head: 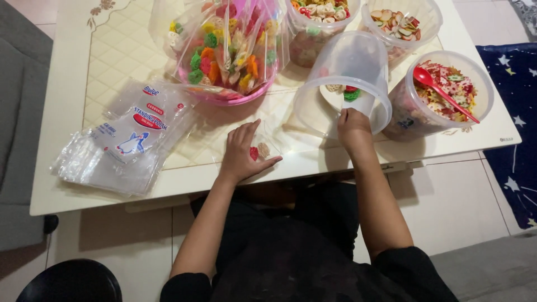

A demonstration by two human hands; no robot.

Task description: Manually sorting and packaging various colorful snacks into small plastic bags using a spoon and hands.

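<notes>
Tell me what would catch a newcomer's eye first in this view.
Probably the pink bowl at the table's far middle, with a clear bag of multicoloured crackers in it. Next, the tilted clear plastic tub, where the right hand reaches in. The left hand lies flat by a small clear pouch at the near edge.

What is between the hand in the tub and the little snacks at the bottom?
Nothing visible. The right hand reaches over the rim of the tipped clear tub, and the green and red snacks lie just beyond it, uncovered.

Right hand (352,127) in tipped tub (313,100)
</notes>
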